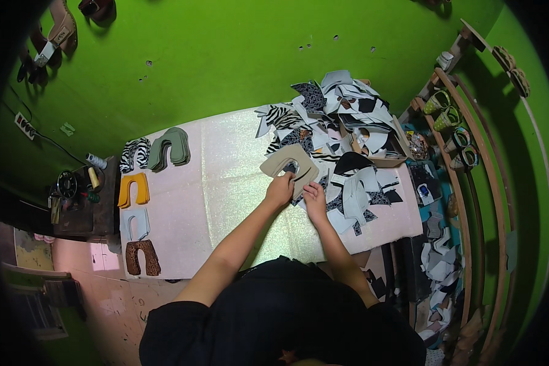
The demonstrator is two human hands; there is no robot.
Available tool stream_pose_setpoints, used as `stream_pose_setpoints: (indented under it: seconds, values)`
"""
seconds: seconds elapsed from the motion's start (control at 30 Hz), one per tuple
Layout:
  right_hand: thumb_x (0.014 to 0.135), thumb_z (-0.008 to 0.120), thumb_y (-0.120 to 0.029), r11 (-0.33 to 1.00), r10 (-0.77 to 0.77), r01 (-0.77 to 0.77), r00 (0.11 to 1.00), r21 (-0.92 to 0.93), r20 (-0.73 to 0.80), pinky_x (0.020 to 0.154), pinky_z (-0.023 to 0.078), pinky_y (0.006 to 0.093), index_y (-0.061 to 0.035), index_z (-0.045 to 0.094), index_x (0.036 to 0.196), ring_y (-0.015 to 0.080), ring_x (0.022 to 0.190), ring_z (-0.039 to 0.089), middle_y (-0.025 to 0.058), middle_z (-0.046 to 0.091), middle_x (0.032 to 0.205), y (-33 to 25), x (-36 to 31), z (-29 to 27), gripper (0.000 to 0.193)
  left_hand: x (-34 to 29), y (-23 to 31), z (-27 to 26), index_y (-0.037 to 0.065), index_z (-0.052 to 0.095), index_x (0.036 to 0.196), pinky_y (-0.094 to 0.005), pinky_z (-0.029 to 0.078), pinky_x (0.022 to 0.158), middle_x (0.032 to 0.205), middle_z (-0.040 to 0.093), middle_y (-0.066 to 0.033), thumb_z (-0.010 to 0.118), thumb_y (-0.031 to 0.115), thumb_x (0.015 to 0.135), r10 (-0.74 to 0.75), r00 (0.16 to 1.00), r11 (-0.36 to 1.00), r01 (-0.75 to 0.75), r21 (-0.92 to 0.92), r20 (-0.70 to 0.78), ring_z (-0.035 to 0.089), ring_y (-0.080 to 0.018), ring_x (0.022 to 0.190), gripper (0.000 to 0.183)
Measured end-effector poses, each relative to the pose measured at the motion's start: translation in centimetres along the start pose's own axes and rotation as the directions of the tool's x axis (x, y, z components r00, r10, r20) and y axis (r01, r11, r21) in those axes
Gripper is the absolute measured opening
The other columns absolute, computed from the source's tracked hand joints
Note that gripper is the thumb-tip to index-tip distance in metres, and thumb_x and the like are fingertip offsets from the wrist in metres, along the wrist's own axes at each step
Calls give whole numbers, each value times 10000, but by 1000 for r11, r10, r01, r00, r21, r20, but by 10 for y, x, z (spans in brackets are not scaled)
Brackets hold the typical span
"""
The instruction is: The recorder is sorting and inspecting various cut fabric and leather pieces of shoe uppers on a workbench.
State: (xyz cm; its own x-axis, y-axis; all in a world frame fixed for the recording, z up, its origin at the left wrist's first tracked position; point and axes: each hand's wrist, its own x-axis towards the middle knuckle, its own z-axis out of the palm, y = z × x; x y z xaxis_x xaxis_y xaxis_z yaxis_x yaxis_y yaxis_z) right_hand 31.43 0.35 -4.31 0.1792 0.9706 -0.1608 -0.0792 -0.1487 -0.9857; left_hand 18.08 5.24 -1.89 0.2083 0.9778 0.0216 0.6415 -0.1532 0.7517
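Over the right half of a pale, shiny table [226, 152], my left hand [280, 190] grips beige U-shaped cut pieces [304, 160], with its fingers in the curved opening. My right hand [315, 199] is closed at their lower right edge; its fingertips are partly hidden. Beside and beyond my hands spreads a heap of patterned, white and black cut scraps [355, 198]. Along the table's left side lie stacks of U-shaped pieces: zebra-striped [134, 154], green [172, 148], yellow [133, 189], light grey [135, 224] and leopard-print [143, 257].
A cardboard box [389, 161] overflowing with scraps stands at the table's back right. Wooden racks [456, 140] with sandals [443, 110] line the right wall. A dark sewing machine table [82, 213] with thread spools adjoins the table's left. The green wall [213, 55] rises behind.
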Motion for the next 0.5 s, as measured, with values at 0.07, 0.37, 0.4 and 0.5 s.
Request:
stream_pose_setpoints:
  seconds: [0.07,0.37,0.4,0.5]
  values:
    - [794,561,-56,1000,5,-5,1000,-13,-4,840,438,307,48,362,1200,245,997,547,202,529,1108,0,1,-1,463,-1,10,-3,21,571,978,-413,462,730,880,616,-204,539,138,792,-34,999,999,34,25,3,590,-365,815,222]
    - [796,554,-55,997,37,-42,996,-66,-81,843,441,308,54,381,1182,253,993,551,213,527,1102,-5,-1,4,436,-16,18,0,24,579,872,-403,468,686,842,612,-170,607,166,745,94,993,989,-85,119,-75,588,-327,796,192]
    - [799,549,-48,998,43,-45,996,-33,-77,832,435,284,43,380,1186,224,983,541,191,529,1099,-6,-1,4,433,-18,18,0,25,577,877,-404,468,686,841,610,-161,624,169,725,131,988,985,-120,125,-82,586,-324,797,215]
    - [803,544,-39,999,52,-52,996,6,-69,826,430,260,32,379,1191,195,977,531,171,530,1099,-8,-2,3,428,-18,21,1,22,571,894,-403,469,693,853,609,-153,648,176,696,162,983,979,-149,142,-82,585,-324,802,263]
